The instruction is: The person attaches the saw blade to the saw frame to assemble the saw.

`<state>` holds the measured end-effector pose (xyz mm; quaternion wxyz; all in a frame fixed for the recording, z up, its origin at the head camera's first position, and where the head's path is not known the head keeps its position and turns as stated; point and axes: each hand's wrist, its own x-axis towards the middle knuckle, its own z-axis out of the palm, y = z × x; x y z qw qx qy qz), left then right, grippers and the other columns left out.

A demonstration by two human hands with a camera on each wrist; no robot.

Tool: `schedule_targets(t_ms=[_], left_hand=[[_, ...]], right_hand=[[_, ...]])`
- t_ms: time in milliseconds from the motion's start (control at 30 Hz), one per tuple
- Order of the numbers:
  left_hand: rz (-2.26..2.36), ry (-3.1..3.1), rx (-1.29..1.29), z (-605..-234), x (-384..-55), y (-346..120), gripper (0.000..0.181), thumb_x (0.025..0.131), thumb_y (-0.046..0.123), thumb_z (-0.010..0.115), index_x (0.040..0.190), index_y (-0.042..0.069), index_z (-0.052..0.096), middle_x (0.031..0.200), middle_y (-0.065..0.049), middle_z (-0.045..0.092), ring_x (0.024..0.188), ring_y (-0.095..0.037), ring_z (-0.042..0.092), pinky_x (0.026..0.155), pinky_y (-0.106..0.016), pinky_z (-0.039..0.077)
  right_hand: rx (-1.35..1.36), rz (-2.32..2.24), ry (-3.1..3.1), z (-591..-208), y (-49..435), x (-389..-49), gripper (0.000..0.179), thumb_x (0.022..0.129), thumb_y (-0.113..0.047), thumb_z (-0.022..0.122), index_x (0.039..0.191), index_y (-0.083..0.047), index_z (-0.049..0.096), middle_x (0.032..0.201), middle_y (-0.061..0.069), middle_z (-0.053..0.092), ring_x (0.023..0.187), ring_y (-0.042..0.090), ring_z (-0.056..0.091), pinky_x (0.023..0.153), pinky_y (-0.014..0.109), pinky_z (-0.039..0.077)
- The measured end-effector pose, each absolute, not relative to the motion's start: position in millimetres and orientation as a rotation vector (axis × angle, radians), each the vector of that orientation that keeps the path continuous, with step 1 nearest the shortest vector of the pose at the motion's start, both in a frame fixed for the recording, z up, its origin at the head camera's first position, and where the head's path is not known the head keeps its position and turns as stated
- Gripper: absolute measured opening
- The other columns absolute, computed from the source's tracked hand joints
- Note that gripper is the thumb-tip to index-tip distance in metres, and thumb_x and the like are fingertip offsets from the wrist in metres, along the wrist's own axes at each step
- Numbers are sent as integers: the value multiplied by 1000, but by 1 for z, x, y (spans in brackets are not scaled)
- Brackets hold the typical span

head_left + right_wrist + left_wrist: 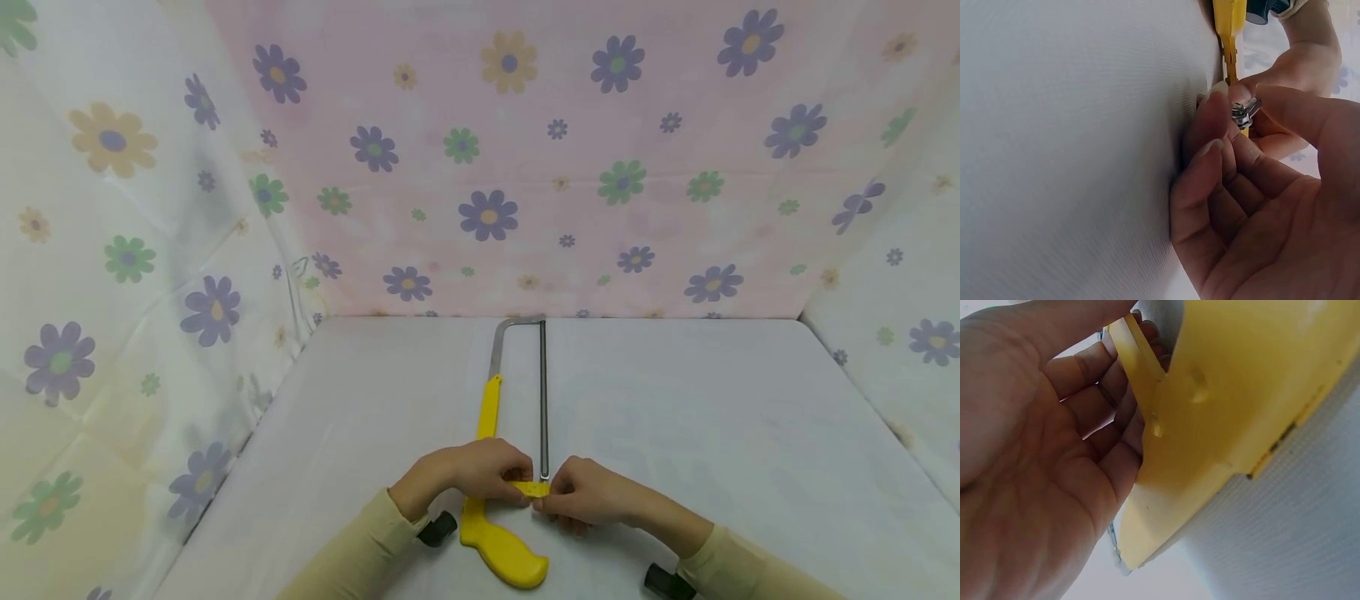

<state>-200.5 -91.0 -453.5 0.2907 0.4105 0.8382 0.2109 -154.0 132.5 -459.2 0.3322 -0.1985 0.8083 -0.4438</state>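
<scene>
So the hacksaw [489,408] presumably won't shift, our left fingers [1079,374] grip its crosspiece [534,489], our right fingers [1192,194] pinching the metal fastener [1244,115]

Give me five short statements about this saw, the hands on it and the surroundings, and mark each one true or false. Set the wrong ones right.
1. The saw lies on the white table. True.
2. The saw is blue all over. False: its handle is yellow and its blade is dark.
3. The left hand grips the yellow crosspiece at the blade's near end. True.
4. Only one hand is at work on the saw. False: the right hand also works there, pinching a small metal fitting by the crosspiece.
5. The cloth behind the table is printed with flowers. True.
</scene>
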Motion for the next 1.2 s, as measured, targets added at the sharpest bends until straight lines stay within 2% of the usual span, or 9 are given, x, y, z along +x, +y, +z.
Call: schedule_targets(t_ms=[267,567,1200], left_hand=[[597,2181,1056,-453,-199,-91,7,99,19,70,99,14,66,80,11,55,72,-1,48,67,-17,41],[603,2174,1040,-455,-199,-93,7,99,20,70,100,14,66,81,11,55,73,-2,49,67,-17,41],[621,2180,1061,-455,-196,-95,6,99,19,69,99,14,65,81,11,54,73,-1,48,67,-17,40]], right_hand=[[-559,-1158,2069,-458,138,-156,30,99,-27,67,78,-7,74,63,2,63,52,13,52,50,25,40],[-611,-1162,2041,-458,143,-156,16,98,-16,66,87,-8,73,67,2,62,54,11,50,51,24,40],[-615,-1162,2083,-459,139,-156,18,96,-12,69,80,-6,72,61,1,60,47,11,50,45,21,39]])
